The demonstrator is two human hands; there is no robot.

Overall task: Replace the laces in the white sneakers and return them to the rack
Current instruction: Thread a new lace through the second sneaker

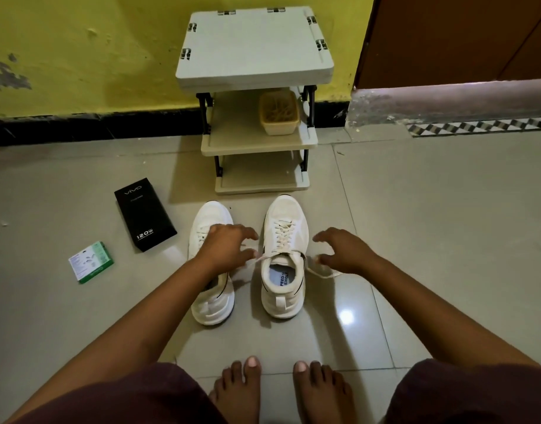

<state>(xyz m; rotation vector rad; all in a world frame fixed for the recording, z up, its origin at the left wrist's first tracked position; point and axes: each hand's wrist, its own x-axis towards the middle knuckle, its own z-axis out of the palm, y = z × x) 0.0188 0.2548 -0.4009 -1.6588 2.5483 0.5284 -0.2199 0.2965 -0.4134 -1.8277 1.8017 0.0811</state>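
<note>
We are crouching over the pair of white mesh sneakers standing side by side on the pale tiled floor [416,209], toes toward the small cream plastic three-tier rack [253,50] against the yellow wall. The right-hand sneaker [283,258] is carrying a cream flat lace [283,237] already crossed through its eyelets; the left-hand sneaker [211,289] is partly hidden under our forearm, so we cannot tell how its lacing stands.

Our left hand [224,247] is pinching one loose lace end near the collar, fingers curled down over it. Our right hand [339,250] is hovering with fingers spread and bent; its thumb and forefinger seem to be nipping the other lace end, which is trailing onto the floor, though the grip is not plain.

We are judging this to be the tightening or tying step on the right-hand sneaker. If we are pulling unevenly, one tail could end up too short to knot. A loose pinch could let an end slip out of the top eyelet. Tugging hard could also drag the light sneaker against its neighbour. A black phone box [145,214] and a small green-and-white carton [91,262] are lying to the left, well apart.
</note>
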